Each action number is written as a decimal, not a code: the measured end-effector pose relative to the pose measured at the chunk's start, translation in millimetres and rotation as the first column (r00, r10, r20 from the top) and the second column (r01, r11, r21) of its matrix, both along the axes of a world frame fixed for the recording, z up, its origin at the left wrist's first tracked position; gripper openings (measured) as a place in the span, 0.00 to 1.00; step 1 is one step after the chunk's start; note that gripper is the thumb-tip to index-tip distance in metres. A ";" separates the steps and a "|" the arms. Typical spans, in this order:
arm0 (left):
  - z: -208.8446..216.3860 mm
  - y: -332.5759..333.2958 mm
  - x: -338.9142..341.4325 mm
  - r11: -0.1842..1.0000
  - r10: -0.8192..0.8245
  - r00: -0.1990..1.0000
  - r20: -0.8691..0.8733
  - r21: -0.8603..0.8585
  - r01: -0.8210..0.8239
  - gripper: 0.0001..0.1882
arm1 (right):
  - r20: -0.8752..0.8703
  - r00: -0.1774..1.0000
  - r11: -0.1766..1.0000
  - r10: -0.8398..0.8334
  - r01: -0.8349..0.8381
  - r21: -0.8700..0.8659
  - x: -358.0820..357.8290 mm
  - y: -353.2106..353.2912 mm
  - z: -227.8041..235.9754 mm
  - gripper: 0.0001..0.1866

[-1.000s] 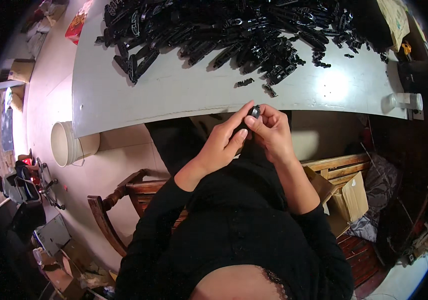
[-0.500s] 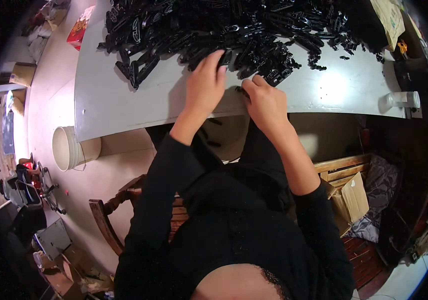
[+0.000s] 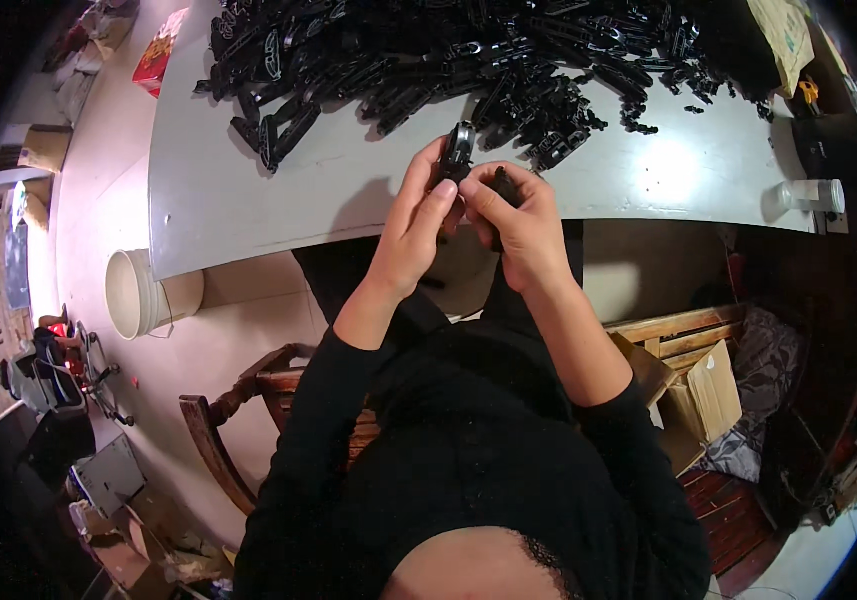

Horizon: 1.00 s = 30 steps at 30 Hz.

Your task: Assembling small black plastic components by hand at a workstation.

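Observation:
My left hand (image 3: 414, 215) is closed round a glossy black plastic part (image 3: 460, 145), elongated and raised upright above the table's near edge. Against its lower end press the thumb and fingertips of my right hand (image 3: 524, 220). A second dark piece (image 3: 506, 188) sits in the right hand's curled fingers; its exact kind is hard to make out. The two hands meet in front of my lap. Beyond them, a large heap of similar black plastic parts (image 3: 389, 80) covers the far part of the pale table (image 3: 259, 215), with smaller black pieces (image 3: 639, 115) toward the right.
A clear plastic jar (image 3: 814, 197) lies near the table's right end. Below the left corner is a whitish bucket (image 3: 131, 297) on the floor. A wooden chair arm (image 3: 214, 445) curves at my left; at my right a cardboard box (image 3: 706, 395) rests on a wooden bench.
Both hands have drawn back from the heap toward me and come together. The left hand has lifted a black plastic part off the table, and the right hand now touches it.

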State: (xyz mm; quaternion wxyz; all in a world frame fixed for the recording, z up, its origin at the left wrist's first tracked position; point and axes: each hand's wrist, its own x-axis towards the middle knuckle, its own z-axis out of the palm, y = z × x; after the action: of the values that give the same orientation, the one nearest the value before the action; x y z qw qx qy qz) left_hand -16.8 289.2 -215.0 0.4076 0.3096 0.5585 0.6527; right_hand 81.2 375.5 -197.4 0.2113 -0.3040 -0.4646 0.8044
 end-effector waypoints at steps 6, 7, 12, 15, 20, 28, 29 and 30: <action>-1.0 -5.3 -0.6 0.999 0.038 0.999 0.018 0.016 -0.038 0.25 | -0.029 0.999 0.990 0.032 -0.027 0.140 7.5 -1.0 0.9 0.04; -1.6 -7.0 -2.5 0.999 0.032 0.999 -0.041 0.009 -0.031 0.25 | 0.045 0.989 0.973 0.141 -0.146 0.179 10.4 2.3 2.7 0.04; 0.0 -4.3 2.7 0.996 -0.040 0.911 -0.411 0.051 0.067 0.26 | 0.083 0.992 0.828 0.097 -0.127 0.546 10.6 7.6 1.5 0.07; 4.1 -5.6 4.2 0.994 -0.101 0.905 -0.413 -0.005 0.109 0.25 | 0.033 0.999 0.782 0.031 -0.045 0.622 9.8 6.7 4.2 0.08; 3.5 -12.2 10.3 0.997 -0.076 0.936 -0.344 0.001 0.081 0.26 | 0.087 0.986 0.883 -0.142 0.087 0.462 11.1 2.6 4.6 0.09; 2.8 -21.5 18.3 0.921 -0.370 0.923 -0.105 -0.175 0.349 0.31 | 0.082 0.996 0.998 0.021 -0.026 0.056 45.1 -2.4 -18.1 0.12; 3.0 -18.6 11.7 0.931 -0.361 0.888 -0.286 -0.173 0.323 0.31 | 0.081 0.988 0.990 -0.131 0.134 -0.034 48.5 -1.2 -17.0 0.12; 5.0 -11.8 3.5 0.936 -0.333 0.857 -0.392 -0.243 0.253 0.29 | 0.098 0.953 0.948 -0.286 0.296 -0.119 55.1 2.2 -17.8 0.14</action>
State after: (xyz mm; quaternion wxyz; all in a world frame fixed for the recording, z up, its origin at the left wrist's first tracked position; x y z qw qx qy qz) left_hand -13.3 277.4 -210.0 0.3968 0.4880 0.6376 0.4448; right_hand 136.3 377.7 -215.2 0.2886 -0.4143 -0.3685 0.7806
